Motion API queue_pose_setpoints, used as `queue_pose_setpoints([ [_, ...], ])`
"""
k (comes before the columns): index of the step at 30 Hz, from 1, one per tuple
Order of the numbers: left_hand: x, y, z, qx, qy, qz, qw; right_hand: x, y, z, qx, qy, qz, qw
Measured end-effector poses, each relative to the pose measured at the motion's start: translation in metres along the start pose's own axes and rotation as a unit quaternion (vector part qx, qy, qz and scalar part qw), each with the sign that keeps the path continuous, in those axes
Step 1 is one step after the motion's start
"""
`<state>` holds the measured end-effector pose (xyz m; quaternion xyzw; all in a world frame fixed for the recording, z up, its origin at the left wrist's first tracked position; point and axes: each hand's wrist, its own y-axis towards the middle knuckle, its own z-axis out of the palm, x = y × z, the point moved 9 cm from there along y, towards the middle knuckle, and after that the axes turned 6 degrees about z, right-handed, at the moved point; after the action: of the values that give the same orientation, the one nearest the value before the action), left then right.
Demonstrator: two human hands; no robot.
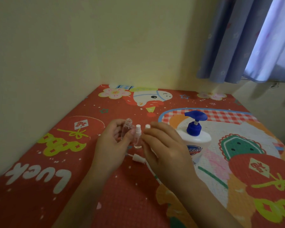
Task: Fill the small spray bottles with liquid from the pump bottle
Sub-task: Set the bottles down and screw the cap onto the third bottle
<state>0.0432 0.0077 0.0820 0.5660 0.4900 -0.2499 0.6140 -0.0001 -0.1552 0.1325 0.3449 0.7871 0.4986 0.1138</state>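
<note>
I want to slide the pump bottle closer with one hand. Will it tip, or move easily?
The pump bottle has a broad, squat white body under a narrow blue pump, so it probably slides rather than tips if pushed low. It looks opaque, so its fill and weight cannot be judged. The patterned mat looks textured and may drag; a grip round the body seems safer than the pump head.

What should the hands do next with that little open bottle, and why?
Probably carry the open bottle, gripped by the left hand, under the pump bottle spout. Its sprayer top lies on the mat, so it looks ready to fill.
</note>
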Motion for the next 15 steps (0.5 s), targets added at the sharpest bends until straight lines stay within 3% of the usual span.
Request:
queue_pose_setpoints([
  [15, 0.015, -0.006, -0.036, -0.012, 0.052, -0.016, 0.998, -0.030, -0.042, 0.074, 0.161, -0.048, 0.104, 0.980],
])
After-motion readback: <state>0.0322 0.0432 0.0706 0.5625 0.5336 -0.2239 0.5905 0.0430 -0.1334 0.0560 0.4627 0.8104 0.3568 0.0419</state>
